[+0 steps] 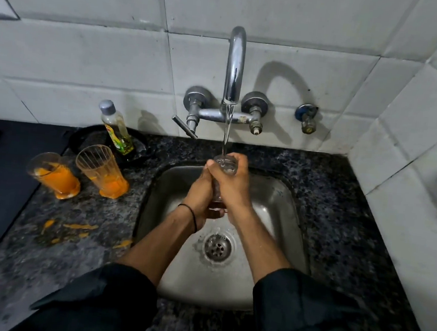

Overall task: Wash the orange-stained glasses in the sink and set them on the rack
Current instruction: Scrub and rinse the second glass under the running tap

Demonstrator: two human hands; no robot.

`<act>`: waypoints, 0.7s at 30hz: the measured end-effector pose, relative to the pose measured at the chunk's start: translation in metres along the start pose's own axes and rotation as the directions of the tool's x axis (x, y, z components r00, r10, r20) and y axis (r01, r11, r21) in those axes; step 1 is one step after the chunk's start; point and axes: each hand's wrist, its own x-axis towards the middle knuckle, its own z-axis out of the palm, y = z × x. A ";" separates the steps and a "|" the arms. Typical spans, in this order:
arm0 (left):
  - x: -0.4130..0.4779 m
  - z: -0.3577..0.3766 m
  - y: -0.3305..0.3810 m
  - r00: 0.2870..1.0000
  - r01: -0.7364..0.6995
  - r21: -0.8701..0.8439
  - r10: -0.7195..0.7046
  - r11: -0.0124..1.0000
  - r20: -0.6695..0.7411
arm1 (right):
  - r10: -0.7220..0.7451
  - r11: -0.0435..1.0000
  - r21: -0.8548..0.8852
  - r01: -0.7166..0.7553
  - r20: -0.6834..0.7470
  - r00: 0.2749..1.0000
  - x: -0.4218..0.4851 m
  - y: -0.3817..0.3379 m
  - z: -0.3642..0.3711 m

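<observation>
The held glass [225, 163] is above the sink [282, 211], mouth up, right under the water that runs from the tap [235, 65] at 12 o'clock. The right hand [230, 182] curls around its upper part. The left hand [199, 190] wraps the lower part. Both grip it. At 9 o'clock from the sink, on the counter [341, 204], stand the outer stained glass [56, 176] and the inner stained glass [104, 173], near each other, orange at the bottom. A bottle [116, 129] stands at 10 o'clock, and orange spills [80, 226] lie at 8 o'clock.

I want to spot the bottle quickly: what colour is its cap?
Silver-grey cap, clearest in the head view.
</observation>
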 end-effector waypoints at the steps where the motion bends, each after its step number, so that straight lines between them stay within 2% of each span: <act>1: -0.002 -0.004 -0.001 0.994 0.026 -0.001 -0.025 1.000 0.109 | 0.063 0.996 0.059 -0.063 0.013 0.998 0.002 -0.005 -0.004; 3: -0.005 -0.014 0.001 0.963 0.068 0.021 -0.071 0.997 0.259 | 0.121 0.981 0.153 -0.122 0.017 0.993 0.004 -0.007 -0.007; 5: -0.006 -0.016 0.006 0.962 0.113 0.019 -0.114 0.993 0.246 | 0.099 0.984 0.148 -0.098 -0.003 0.995 0.002 -0.001 -0.003; 8: 0.003 -0.007 0.006 0.997 0.071 0.133 -0.068 0.989 -0.024 | 0.087 0.994 0.069 -0.085 -0.034 0.996 -0.002 0.011 0.005; 10: 0.009 -0.001 0.005 0.980 -0.057 0.218 0.096 0.974 -0.173 | 0.024 1.000 -0.013 -0.024 -0.029 0.999 -0.004 0.014 0.013; 11: 0.015 -0.003 0.001 0.962 -0.127 0.265 0.184 0.956 -0.203 | -0.021 0.999 -0.048 0.019 -0.035 0.999 -0.004 0.014 0.016; 13: 0.017 -0.005 -0.006 0.946 -0.243 0.287 0.292 0.927 -0.142 | -0.067 0.997 -0.054 0.063 -0.073 0.995 -0.002 0.013 0.018; 15: 0.007 -0.005 -0.010 0.943 -0.327 0.253 0.332 0.911 0.025 | 0.001 1.000 0.001 0.000 -0.106 0.994 0.002 0.004 0.009; 16: 0.005 -0.006 -0.012 0.946 -0.324 0.242 0.309 0.915 0.100 | 0.068 0.996 0.065 -0.063 -0.089 0.994 0.006 -0.001 0.002; 19: 0.001 -0.011 -0.007 0.976 -0.153 0.143 0.127 0.978 0.179 | 0.266 0.937 0.212 -0.276 0.076 0.961 0.003 -0.012 -0.016; 21: 0.000 -0.011 0.000 0.992 -0.069 0.124 0.055 0.990 0.116 | 0.293 0.936 0.164 -0.312 0.132 0.947 -0.004 -0.011 -0.016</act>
